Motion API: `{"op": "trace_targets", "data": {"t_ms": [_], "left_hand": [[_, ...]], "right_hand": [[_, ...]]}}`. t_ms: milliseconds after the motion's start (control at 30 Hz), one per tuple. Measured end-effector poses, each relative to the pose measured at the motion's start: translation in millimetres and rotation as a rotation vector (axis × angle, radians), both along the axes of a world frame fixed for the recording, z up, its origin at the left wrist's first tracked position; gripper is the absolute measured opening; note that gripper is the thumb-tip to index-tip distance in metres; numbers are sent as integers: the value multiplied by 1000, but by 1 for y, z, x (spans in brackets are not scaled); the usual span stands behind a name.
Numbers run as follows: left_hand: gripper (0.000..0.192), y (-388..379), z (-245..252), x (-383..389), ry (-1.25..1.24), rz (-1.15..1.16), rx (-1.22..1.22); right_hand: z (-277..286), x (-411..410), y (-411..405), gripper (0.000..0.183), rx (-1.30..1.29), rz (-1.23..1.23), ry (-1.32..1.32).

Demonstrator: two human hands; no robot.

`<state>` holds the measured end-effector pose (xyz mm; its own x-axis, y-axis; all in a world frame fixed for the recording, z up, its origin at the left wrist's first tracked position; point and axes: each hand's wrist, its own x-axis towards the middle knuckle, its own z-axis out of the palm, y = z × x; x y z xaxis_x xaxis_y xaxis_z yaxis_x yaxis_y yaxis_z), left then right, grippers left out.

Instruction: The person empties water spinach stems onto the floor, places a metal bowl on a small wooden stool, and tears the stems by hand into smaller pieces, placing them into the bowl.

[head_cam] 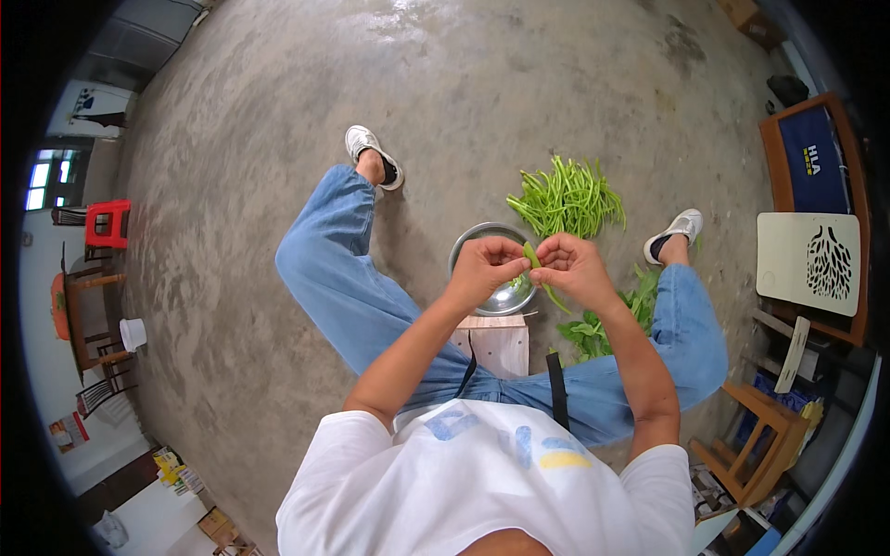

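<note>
Both hands meet over the right part of a round metal bowl (502,304). My left hand (492,267) and my right hand (571,267) pinch one green stem (553,295) between thumbs and fingertips; its lower end hangs down past my right thumb. Small green pieces (515,281) lie in the bowl, partly hidden by my left hand. Beyond the hands, a heap of long green stems (573,198) rests on the concrete floor. Loose green leaves (591,333) lie on the floor by my right forearm and partly behind it.
A small wooden stool (500,344) stands between my legs, close to the bowl. My shoes (375,156) rest on the concrete floor on either side. Far left are a red plastic stool (108,224) and a white bucket (133,334); a wooden chair (758,445) stands at lower right.
</note>
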<state>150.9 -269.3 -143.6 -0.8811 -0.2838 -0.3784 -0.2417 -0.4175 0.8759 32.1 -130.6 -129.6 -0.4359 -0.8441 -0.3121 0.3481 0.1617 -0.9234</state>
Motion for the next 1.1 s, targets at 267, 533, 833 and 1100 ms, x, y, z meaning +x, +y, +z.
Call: {"op": "trace_targets", "data": {"t_ms": [267,533,833,1100], "left_hand": [[9,-5,2,13,-29,-20,-50],[8,-3,-2,18,-67,18,-62],[10,5,-17,32,-24,114,154],[11,-4,-12,25,-112,75,105]], "right_hand": [[-9,25,0,16,57,-74,91],[-18,41,-7,11,-54,-126,13],[-51,36,-4,14,60,-161,-572],[-35,28,-10,17,72,-246,-610]]}}
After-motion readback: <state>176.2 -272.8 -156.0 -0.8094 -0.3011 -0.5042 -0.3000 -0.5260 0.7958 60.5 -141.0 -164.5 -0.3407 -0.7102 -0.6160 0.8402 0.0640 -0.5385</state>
